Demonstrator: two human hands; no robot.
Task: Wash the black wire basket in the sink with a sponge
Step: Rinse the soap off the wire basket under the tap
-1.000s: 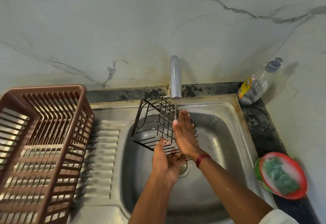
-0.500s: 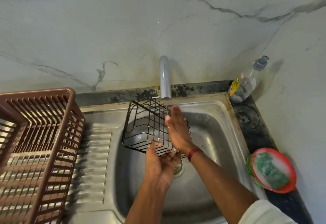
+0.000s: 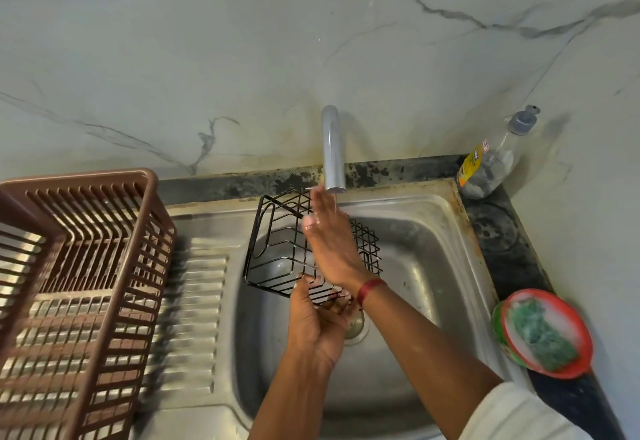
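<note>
The black wire basket (image 3: pixel 277 252) is held tilted over the steel sink (image 3: pixel 426 266), under the grey tap (image 3: pixel 333 152). My left hand (image 3: pixel 320 318) grips the basket's near lower edge from below, thumb over the wires. My right hand (image 3: pixel 329 242) lies flat with straight fingers along the basket's top, fingertips close under the spout where a thin stream of water falls. A green sponge (image 3: pixel 540 339) lies in a red-rimmed dish (image 3: pixel 585 346) on the counter at the right, apart from both hands.
A brown plastic dish rack (image 3: pixel 83 294) stands on the ribbed drainboard (image 3: pixel 194 301) at the left. A soap bottle (image 3: pixel 491 162) with a pump stands in the back right corner. Marble wall runs behind the sink. The drain (image 3: pixel 356 327) is just right of my left hand.
My right hand has slid forward along the basket toward the tap. My left hand keeps its grip on the basket's near edge.
</note>
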